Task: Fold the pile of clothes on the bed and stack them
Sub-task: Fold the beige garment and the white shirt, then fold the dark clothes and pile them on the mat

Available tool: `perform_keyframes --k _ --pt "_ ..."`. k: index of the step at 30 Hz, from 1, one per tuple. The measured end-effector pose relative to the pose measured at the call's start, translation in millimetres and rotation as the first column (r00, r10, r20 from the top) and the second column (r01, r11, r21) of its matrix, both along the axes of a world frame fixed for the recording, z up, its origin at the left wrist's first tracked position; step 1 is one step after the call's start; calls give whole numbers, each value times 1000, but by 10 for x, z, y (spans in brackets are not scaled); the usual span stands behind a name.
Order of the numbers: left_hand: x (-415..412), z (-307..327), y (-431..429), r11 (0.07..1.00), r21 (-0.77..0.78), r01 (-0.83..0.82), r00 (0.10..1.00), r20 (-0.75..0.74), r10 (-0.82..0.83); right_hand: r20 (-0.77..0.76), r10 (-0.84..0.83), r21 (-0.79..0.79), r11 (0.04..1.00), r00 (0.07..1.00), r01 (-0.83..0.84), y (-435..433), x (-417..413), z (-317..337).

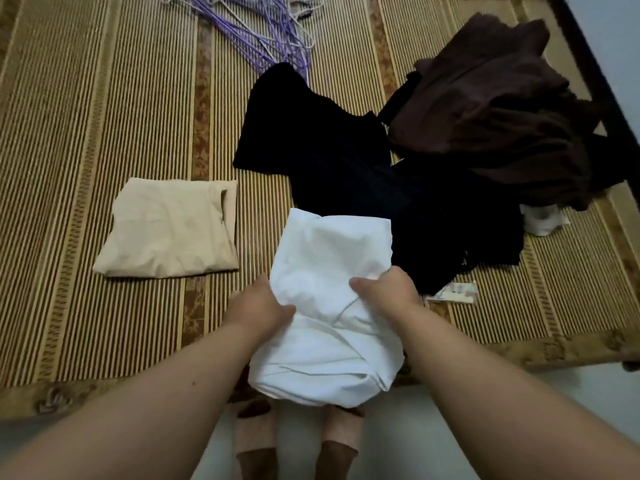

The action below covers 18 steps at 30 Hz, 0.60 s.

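Item 1: white cotton garment (329, 306), partly folded into a thick bundle, lying at the near edge of the striped woven bamboo bed mat (104, 116), its near end overhanging that edge. This garment serves as the landmark for all entries below.

Item 2: left hand (259, 306), on the garment's left side, thumb on top and fingers tucked out of sight beneath the cloth, pinching a fold.

Item 3: right hand (388, 289), on the garment's right side, fingers curled over the top layer and gripping a bunch of white fabric.

Item 4: beige folded garment (169, 230), flat square, left of the white garment and apart from it.

Item 5: black unfolded garments (329, 150), spread directly beyond and to the right of the white garment, touching its far edge.

Item 6: dark brown crumpled clothes (495, 105), heaped far right beyond the white garment, resting partly on the black ones.

Item 7: small white cloth scrap (543, 220), right of the black garments.

Item 8: purple wire hangers (249, 32), tangled, well beyond the white garment.

Item 9: small printed card (453, 292), just right of the right hand.
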<state>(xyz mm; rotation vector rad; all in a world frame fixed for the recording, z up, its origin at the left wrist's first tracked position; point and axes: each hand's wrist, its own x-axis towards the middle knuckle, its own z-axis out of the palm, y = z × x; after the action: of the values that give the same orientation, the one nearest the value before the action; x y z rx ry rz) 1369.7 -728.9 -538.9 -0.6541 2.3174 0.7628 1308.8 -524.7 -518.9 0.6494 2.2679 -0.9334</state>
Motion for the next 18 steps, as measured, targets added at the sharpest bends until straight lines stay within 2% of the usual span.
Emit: perform_keyframes --k 3,5,7,9,12,18 --pt "-26 5 12 996 75 48 998 -50 -45 -71 133 7 991 989 -133 -63 26 6" --pt "7 30 27 982 178 62 998 -40 -56 -94 228 -8 973 969 -230 -46 42 28" --pt "72 72 -2 948 312 58 998 -5 -59 -71 321 -45 945 945 -324 4 51 63" --pt "124 137 -68 920 382 91 994 18 -106 -22 405 -66 912 914 -406 39 60 132" --pt "166 282 -214 897 411 164 986 -54 -156 -20 460 -120 880 888 -459 -31 52 293" --pt "160 793 -878 912 393 120 979 -200 -43 -143 497 -270 812 856 -517 -734 -148 759"
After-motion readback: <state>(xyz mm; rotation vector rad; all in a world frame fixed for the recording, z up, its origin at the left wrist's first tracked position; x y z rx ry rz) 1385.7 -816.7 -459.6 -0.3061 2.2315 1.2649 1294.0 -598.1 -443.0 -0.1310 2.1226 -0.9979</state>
